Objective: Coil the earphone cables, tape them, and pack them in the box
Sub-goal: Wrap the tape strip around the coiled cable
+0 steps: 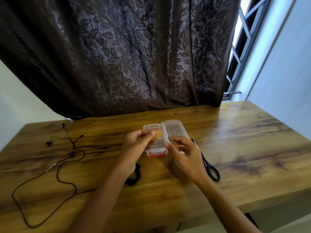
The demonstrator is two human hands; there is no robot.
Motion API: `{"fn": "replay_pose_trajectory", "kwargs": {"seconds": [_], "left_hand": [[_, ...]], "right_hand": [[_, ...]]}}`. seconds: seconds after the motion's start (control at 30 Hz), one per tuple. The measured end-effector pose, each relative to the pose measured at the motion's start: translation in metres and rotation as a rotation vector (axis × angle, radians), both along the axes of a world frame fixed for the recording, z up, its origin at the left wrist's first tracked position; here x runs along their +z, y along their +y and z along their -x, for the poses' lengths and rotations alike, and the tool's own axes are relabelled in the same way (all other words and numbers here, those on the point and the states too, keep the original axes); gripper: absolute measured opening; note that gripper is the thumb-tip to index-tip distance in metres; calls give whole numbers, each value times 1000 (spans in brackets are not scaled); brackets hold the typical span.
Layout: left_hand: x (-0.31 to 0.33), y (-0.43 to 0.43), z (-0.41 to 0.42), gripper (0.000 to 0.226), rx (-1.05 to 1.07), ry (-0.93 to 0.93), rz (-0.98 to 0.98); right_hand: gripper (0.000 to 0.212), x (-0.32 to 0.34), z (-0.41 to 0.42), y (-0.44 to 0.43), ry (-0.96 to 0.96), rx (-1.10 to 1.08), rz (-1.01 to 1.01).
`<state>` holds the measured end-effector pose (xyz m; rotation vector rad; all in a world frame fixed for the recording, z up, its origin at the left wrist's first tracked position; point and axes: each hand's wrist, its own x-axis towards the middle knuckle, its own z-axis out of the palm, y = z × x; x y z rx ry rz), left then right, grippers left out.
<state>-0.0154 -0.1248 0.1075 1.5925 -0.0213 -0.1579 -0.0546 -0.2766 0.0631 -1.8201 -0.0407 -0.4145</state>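
Observation:
A clear plastic box [152, 151] with a red latch lies open at the table's middle, its lid [175, 130] folded out to the right. My left hand [138, 145] hovers over the box and pinches a short strip of brown tape [157, 134] between thumb and fingers. My right hand [184, 154] floats just right of it, fingers loosely apart, nothing seen in it. Under that hand stands a brown tape roll [175, 168]. A coiled black earphone [134, 176] lies beneath my left wrist. An uncoiled black earphone cable [67, 148] sprawls across the table's left side.
Black scissors [210, 167] lie right of the tape roll, handles toward me. The wooden table [244, 140] ends against a dark patterned curtain [126, 56]. A barred window [242, 47] is at the far right.

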Motion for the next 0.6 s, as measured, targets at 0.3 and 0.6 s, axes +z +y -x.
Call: {"fn": "replay_pose_trajectory", "kwargs": {"seconds": [0.3, 0.6], "left_hand": [[-3, 5, 1, 14, -27, -18, -35], [-1, 18, 1, 15, -71, 12, -34]], "right_hand": [[23, 35, -6, 24, 82, 94, -435], [22, 32, -11, 26, 163, 152, -596]]}}
